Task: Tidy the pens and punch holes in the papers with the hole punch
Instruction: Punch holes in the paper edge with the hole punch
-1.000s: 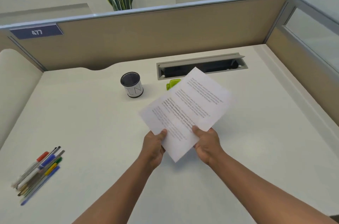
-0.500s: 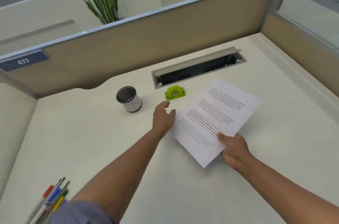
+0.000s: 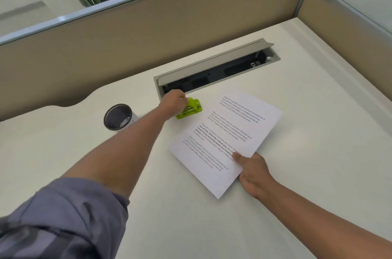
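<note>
- Left hand [image 3: 174, 102] at the small lime-green plastic hole punch [image 3: 189, 109] near the back of the white bench [image 3: 318, 173], fingers curled round its left end
- Right hand [image 3: 251, 170] pinching the near corner of the white printed paper sheets [image 3: 224, 140], flat just beside the punch
- Punching step apparently starting; next, likely bringing punch slot and paper edge together squarely
- Black mesh pen cup [image 3: 118, 117] to the left, no pens in view

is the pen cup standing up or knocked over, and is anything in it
Upright: the pen cup stands on its base on the desk, round mouth facing up. It looks empty; only dark mesh shows inside.
</note>
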`<state>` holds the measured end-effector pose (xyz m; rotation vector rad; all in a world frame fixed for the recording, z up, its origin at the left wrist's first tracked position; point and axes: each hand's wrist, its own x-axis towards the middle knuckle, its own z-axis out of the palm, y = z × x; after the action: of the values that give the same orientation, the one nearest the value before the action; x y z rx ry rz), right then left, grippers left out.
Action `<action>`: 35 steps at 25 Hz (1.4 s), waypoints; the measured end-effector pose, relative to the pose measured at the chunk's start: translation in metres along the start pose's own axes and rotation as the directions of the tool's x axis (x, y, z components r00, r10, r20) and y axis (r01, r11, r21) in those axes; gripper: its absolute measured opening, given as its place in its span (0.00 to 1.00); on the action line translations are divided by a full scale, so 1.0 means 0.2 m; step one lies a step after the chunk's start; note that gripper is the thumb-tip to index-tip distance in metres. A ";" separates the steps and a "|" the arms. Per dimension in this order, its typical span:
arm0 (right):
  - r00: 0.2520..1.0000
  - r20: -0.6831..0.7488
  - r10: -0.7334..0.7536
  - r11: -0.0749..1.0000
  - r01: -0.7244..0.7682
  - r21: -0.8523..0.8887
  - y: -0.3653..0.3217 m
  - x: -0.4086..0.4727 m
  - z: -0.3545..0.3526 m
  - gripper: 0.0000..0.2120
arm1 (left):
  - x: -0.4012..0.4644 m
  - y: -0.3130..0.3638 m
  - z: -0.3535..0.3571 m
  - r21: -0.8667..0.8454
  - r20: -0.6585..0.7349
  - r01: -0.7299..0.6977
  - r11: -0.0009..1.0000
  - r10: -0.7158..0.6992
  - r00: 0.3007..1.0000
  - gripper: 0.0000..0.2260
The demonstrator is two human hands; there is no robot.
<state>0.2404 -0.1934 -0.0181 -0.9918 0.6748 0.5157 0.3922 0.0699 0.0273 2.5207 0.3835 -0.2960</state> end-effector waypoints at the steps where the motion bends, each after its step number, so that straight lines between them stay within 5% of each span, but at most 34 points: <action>1: 1.000 -0.003 0.000 1.000 0.000 -0.014 0.00 0.01 0.00 0.13 | 0.02 -0.01 -0.01 -0.013 0.054 0.023 1.000 -0.022 0.998 0.10; 4: 1.000 -0.012 -0.019 0.996 0.018 -0.087 -0.02 0.05 -0.01 0.12 | 0.06 -0.01 -0.02 -0.004 0.121 0.035 0.999 -0.034 0.992 0.11; 13: 0.997 0.068 -0.031 0.959 0.049 -0.278 -0.12 0.01 -0.12 0.13 | -0.24 -0.12 -0.02 -0.229 -0.015 0.163 0.960 -0.171 0.985 0.13; 23: 0.945 0.265 0.190 0.815 -0.001 -0.580 -0.20 -0.12 -0.25 0.15 | -1.01 -0.43 0.12 -0.614 0.101 0.383 0.690 -0.413 0.905 0.08; 29: 0.921 0.275 0.276 0.715 -0.006 -0.699 -0.16 -0.18 -0.26 0.16 | -1.26 -0.44 0.24 -0.677 0.158 0.436 0.593 -0.461 0.873 0.08; 35: 0.916 0.263 0.302 0.662 -0.004 -0.750 -0.17 -0.20 -0.26 0.16 | -1.39 -0.42 0.33 -0.667 0.147 0.433 0.606 -0.463 0.874 0.08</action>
<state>0.2207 -0.2587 0.0110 -1.5545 0.1784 1.1642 0.0963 0.0423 0.0117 1.6583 0.9628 -0.2314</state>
